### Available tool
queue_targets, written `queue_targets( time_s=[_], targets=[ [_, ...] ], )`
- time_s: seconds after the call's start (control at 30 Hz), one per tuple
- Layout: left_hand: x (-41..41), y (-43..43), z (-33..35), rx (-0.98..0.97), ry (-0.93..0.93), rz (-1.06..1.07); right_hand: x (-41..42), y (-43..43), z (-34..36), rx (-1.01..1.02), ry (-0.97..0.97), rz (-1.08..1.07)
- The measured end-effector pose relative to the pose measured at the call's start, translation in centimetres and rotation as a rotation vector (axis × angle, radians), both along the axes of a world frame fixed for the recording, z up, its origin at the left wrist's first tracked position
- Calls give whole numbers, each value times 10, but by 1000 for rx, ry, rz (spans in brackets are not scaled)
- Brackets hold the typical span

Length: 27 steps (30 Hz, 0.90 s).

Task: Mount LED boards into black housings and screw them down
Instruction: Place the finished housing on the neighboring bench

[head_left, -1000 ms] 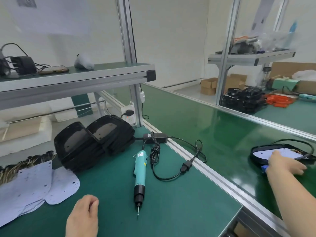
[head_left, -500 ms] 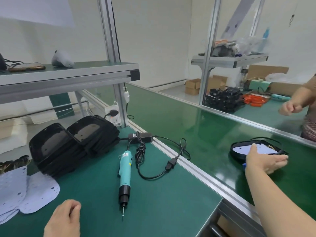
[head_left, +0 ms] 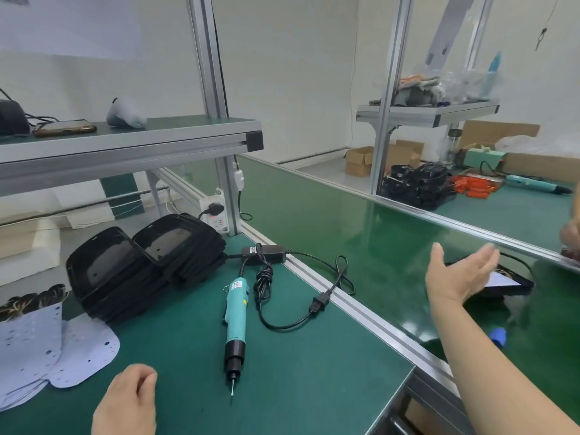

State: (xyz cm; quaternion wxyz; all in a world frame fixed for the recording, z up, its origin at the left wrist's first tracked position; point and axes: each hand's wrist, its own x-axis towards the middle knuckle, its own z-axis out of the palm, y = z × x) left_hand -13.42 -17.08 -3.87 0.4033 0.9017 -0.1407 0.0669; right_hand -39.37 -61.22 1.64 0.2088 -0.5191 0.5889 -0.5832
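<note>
A person's bare limbs
The bare right hand (head_left: 458,274) joins a long uncovered forearm (head_left: 489,365); the bare left hand (head_left: 125,403) shows to its wrist.

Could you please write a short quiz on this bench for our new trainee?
1. True or false: the right hand grips the screwdriver.
2. On the belt, the filled housing lies: A, left of the screwdriver; B, right of it; C, beneath it.
3. Fill in: the screwdriver's bit points ____ the person.
Key: 1 false; 2 B; 3 toward.
</note>
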Motion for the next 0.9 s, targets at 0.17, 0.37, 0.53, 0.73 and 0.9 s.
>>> queue_targets(
  time_s=[0.17, 0.37, 0.53, 0.73, 0.9],
  targets=[
    [-1, 0, 0, -6, 3, 0, 59, 52, 11, -89, 54, 224],
    [-2, 3, 1, -17, 40, -28, 130, 138, 14, -208, 157, 536],
    [-6, 5, 5, -37, 45, -32, 170, 205, 3, -251, 236, 829],
    [-8, 8, 6, -56, 34, -55, 203, 276, -7, -321, 281, 1143],
    [-8, 8, 7, -84, 33, -55, 223, 324, -14, -344, 333, 1331]
  ],
)
